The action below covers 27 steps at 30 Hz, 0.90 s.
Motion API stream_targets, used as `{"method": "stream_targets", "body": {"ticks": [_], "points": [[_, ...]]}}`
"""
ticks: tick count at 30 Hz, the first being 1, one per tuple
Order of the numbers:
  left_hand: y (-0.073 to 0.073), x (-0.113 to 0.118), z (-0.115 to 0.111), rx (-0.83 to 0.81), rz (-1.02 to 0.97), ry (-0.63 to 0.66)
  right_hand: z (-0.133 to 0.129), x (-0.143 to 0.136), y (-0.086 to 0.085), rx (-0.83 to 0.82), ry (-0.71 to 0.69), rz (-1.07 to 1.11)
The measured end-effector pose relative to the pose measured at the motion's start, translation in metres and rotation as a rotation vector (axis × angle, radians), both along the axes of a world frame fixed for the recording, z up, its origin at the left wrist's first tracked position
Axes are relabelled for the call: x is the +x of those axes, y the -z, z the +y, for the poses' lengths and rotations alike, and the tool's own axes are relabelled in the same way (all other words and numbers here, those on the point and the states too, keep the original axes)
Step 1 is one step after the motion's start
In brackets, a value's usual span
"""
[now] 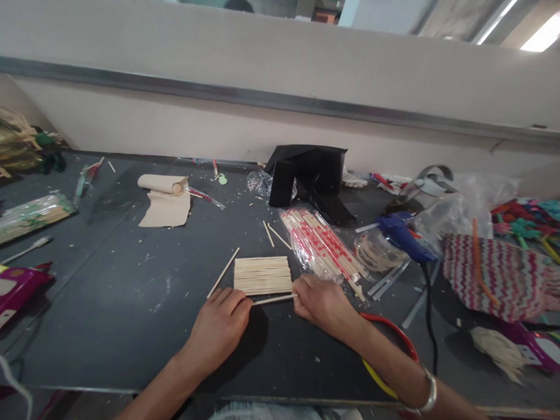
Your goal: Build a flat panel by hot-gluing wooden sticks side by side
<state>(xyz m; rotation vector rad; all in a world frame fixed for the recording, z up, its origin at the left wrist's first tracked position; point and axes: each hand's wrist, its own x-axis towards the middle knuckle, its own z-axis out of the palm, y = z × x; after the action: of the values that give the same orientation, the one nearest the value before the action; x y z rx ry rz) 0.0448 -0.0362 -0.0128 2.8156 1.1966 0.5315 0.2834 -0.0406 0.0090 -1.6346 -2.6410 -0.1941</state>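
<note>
A thin wooden stick [274, 300] spans between my two hands, just in front of a flat mat of sticks [263, 275] laid side by side. My left hand [222, 315] is closed on the stick's left end at the mat's front left corner. At the other end, my right hand [320, 302] pinches the stick beside the mat's right edge. A loose stick [223, 272] lies slanted left of the mat, its lower end close to my left fingers. My fingertips are partly hidden.
Plastic-wrapped chopsticks [322, 245] lie right of the mat, near a blue glue gun [405, 236] with a black cord. Behind stands a black folded object [309, 174]. A brown paper roll [165, 197] is at back left. A patterned knit cloth [498, 273] lies far right.
</note>
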Motion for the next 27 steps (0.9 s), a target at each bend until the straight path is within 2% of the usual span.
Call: {"method": "stream_targets", "body": {"ticks": [6,11,13,17,19,22,25,27], "points": [[-0.002,-0.003,-0.007,0.033,-0.01,0.043,-0.011,0.005,-0.005,-0.009,-0.069,0.064],[-0.003,-0.018,-0.016,0.078,-0.071,0.088,-0.021,0.023,-0.016,-0.008,-0.115,0.137],[-0.004,-0.026,-0.018,0.096,-0.079,0.1,-0.019,0.039,-0.027,0.092,-0.03,0.18],[-0.001,-0.039,-0.017,0.065,-0.076,0.114,-0.005,0.08,-0.059,0.451,0.418,0.127],[0.0,-0.044,-0.015,0.022,-0.108,0.11,0.002,0.099,-0.069,0.506,0.58,0.091],[0.0,-0.048,-0.013,-0.045,-0.197,0.047,0.011,0.12,-0.068,0.397,0.661,0.031],[-0.003,-0.05,-0.011,-0.093,-0.303,-0.113,0.018,0.135,-0.058,0.349,0.631,0.008],[-0.005,-0.049,-0.01,-0.13,-0.339,-0.191,0.023,0.143,-0.055,0.317,0.632,0.068]]}}
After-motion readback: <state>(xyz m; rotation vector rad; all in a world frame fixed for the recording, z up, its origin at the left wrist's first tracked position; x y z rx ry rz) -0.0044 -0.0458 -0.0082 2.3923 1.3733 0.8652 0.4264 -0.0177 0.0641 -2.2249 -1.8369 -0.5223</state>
